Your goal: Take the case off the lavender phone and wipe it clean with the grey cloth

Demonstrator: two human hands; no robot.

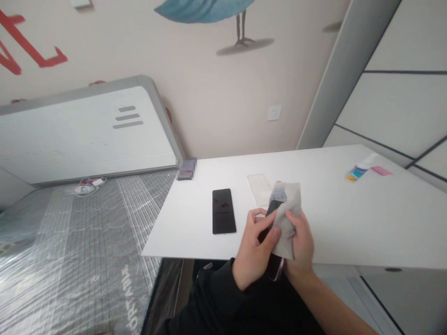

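Over the table's front edge, my left hand [253, 249] is closed around a dark smartphone [274, 269]. My right hand [303, 239] grips a light grey cloth [292, 197], which lies against the phone and covers much of its face. The fingers of both hands meet at the cloth, and the phone's lower end sticks out below it. A second black smartphone [224, 211] lies flat on the table to the left of my hands. Just beyond the cloth rests a clear phone case [259, 190], partly hidden behind it.
The white table [335, 228] stands against the wall. On its right side are a white bottle with a blue and yellow label [358, 173] and a pink piece [382, 170]. A blurred item [186, 168] sits at the far left corner. A plastic-covered bed [87, 246] adjoins on the left.
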